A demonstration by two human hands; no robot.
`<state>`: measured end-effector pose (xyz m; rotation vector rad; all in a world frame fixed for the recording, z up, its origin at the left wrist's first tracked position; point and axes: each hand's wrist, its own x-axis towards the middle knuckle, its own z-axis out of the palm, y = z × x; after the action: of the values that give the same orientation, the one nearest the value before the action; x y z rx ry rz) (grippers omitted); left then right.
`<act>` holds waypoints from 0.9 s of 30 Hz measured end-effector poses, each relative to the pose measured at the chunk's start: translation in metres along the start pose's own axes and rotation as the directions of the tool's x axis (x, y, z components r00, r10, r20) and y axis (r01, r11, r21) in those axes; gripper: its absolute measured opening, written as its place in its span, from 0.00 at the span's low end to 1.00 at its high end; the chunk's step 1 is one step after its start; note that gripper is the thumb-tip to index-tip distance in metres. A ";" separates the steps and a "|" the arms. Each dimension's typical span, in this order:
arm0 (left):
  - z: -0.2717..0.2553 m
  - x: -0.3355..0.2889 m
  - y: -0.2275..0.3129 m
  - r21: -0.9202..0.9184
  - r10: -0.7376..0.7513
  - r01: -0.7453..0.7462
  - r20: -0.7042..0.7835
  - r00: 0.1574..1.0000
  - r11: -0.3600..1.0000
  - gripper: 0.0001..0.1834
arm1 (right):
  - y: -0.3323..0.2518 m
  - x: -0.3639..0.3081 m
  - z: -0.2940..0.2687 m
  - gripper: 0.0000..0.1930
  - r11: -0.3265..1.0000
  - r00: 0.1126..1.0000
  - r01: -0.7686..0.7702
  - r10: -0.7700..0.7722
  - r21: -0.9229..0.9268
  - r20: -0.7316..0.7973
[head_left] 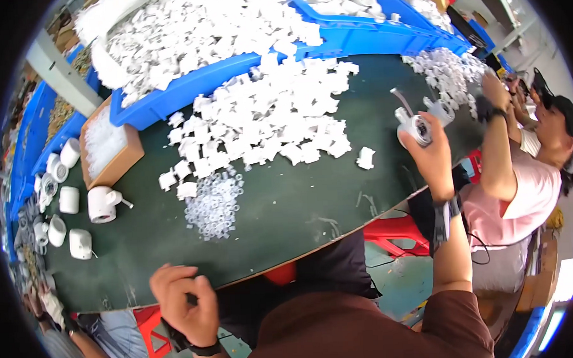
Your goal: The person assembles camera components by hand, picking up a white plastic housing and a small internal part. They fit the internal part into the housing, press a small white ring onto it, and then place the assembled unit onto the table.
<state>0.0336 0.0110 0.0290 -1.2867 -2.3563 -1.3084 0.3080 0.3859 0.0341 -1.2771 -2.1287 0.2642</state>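
Nearest the camera, the view is filled by the brown shirt (342,328) of the wearer. From its right sleeve the forearm is extended over the table edge, and a white housing (416,129) is gripped by the right hand (432,152), between thumb and fingers, above the right part of the table. A round, dark-centred end is shown on it, and a short stub is seen at its upper left. The left hand (185,299) is held near the front edge with fingers loosely curled; whether anything small is pinched there cannot be told.

The step in hand is judged to be the handling of one housing; for any next move, a steady hold on its smooth, rounded wall would seem to be called for.

Farther out, a lone white fitting (365,158) is left apart from a heap of white fittings (278,110), matte, angular and plastic-looking. Translucent rings (213,207) are piled in front of the heap. A glossy blue bin (188,88) is filled with more white parts, a cardboard box (126,156) with clear pieces. All is borne by a dull green table (287,210), scuffed along its front.
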 end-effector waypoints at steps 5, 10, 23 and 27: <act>0.004 -0.012 0.018 -0.138 -0.041 0.070 0.199 0.979 0.988 0.03 | -0.109 -0.060 0.002 0.33 0.800 0.958 -0.069 -0.114 0.596 0.264; 0.021 -0.006 0.040 -0.281 0.029 0.065 0.318 0.948 0.958 0.40 | -0.159 -0.117 0.040 0.40 0.557 0.771 0.066 -0.555 0.828 0.312; 0.020 -0.018 0.023 -0.142 -0.074 0.092 0.131 0.989 0.986 0.26 | -0.217 -0.122 0.049 0.26 0.502 0.644 -0.093 -0.628 0.860 0.436; 0.015 -0.014 0.019 -0.140 -0.007 0.035 0.199 0.980 0.990 0.25 | -0.233 -0.104 0.044 0.19 0.456 0.569 0.042 -0.742 0.889 0.353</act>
<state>0.0600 0.0187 0.0242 -1.5024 -2.4505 -1.4406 0.1472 0.1853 0.0662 0.0617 -2.3157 1.5543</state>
